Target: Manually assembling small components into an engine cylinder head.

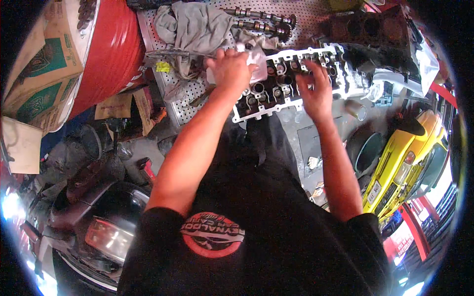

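An engine cylinder head [277, 93] with a pale metal rim and dark recesses lies across the front of a perforated metal bench. My left hand [229, 71] is at its left end, fingers bent over a translucent plastic container [259, 70]; part of the container is hidden behind the hand. Over the middle-right of the cylinder head is my right hand [316, 93], fingers curved and apart, with nothing visible between them. Whether its fingertips touch the metal is unclear.
Behind the hands, a grey rag [192, 27] and two camshafts [261, 22] lie on the perforated bench [306, 10]. A dark engine block [370, 29] stands at far right. Cardboard boxes [47, 59] and a red drum [116, 44] are left; a yellow car [407, 158] is right.
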Tool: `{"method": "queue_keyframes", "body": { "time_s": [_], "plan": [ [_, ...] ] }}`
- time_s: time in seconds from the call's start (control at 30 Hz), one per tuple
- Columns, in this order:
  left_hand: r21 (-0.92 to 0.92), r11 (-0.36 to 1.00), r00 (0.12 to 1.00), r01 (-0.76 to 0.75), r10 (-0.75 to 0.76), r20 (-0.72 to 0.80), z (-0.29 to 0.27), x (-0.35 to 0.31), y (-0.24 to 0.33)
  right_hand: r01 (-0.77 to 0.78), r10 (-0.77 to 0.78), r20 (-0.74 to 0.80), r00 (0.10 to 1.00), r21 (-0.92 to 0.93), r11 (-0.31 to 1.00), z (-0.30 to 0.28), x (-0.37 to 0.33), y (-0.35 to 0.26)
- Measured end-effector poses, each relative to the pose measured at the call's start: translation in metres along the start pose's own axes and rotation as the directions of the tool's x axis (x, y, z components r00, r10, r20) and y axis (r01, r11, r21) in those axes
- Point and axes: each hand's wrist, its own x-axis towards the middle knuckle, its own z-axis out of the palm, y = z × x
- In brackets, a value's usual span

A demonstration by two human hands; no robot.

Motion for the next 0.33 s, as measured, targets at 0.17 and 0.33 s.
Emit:
{"method": "queue_keyframes", "body": {
  "time_s": [0.17, 0.33],
  "plan": [
    [-0.064, 0.996, 0.941, 0.055, -0.030, 0.336, 0.003, 0.036, -0.012, -0.261, 0.258, 0.039, 0.965, 0.136, 0.956, -0.042, -0.079, 0.047],
    [0.360, 0.933, 0.999, -0.010, -0.005, 0.042, -0.051, 0.051, -0.046, -0.319, 0.307, 0.097, 0.947, 0.163, 0.933, -0.086, -0.100, 0.102]
  ]
}}
